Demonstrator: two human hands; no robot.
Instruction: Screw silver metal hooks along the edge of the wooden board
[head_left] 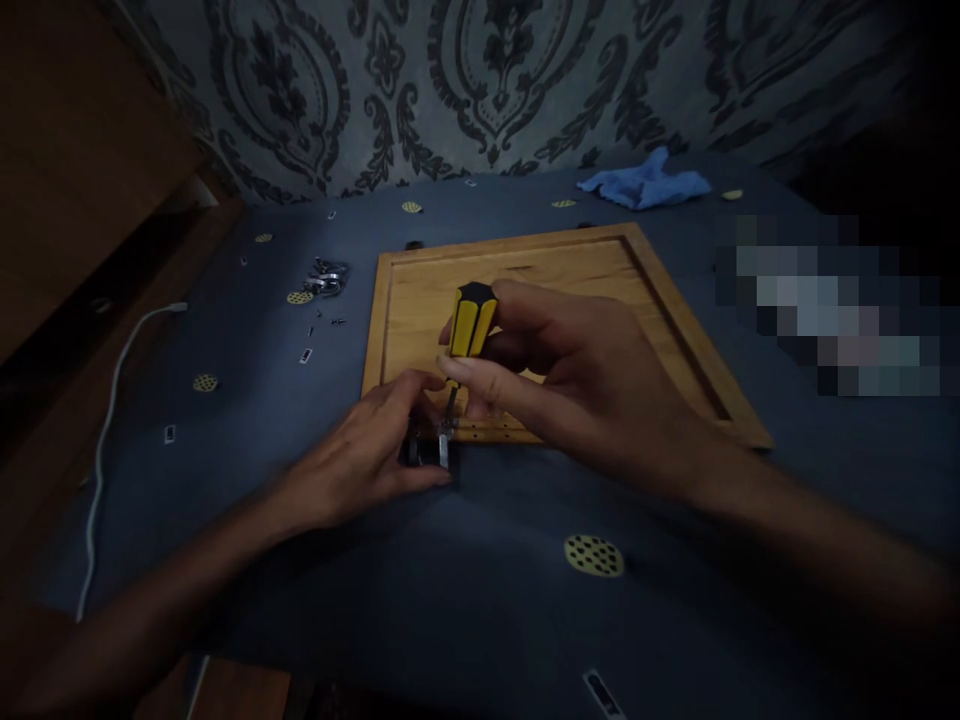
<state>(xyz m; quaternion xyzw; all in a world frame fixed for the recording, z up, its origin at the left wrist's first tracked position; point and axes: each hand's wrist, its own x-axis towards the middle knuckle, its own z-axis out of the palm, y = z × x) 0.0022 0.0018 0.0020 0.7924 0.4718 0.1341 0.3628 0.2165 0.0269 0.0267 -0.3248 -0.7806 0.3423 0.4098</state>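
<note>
- Yellow and black, the screwdriver (472,320) leans slightly in our right hand (592,385), whose thumb and fingers are closed around its handle.
- Our left hand (371,435) curls around a metal fitting (444,452) at the near edge of the wooden panel (431,300); thumb and forefinger stand part-way open with the fitting between them, and we judge that they steady it.
- The panel lies flat on the patterned blue sheet (510,570), right in front of us.
- We judge the work at this fitting to be under way, not finished: the shaft reaches down to it, but the tip is too dim for us to tell whether a screw is turning in or out.
- Small dark holes (491,436) show along that edge, right of the fitting, with nothing mounted over them.
- Left of the panel, a pile of metal pieces (328,278) and a few loose screws (337,321) lie unattached, well apart from our 2 hands.
- Beyond the panel rests a crumpled blue cloth (649,183), untouched.
</note>
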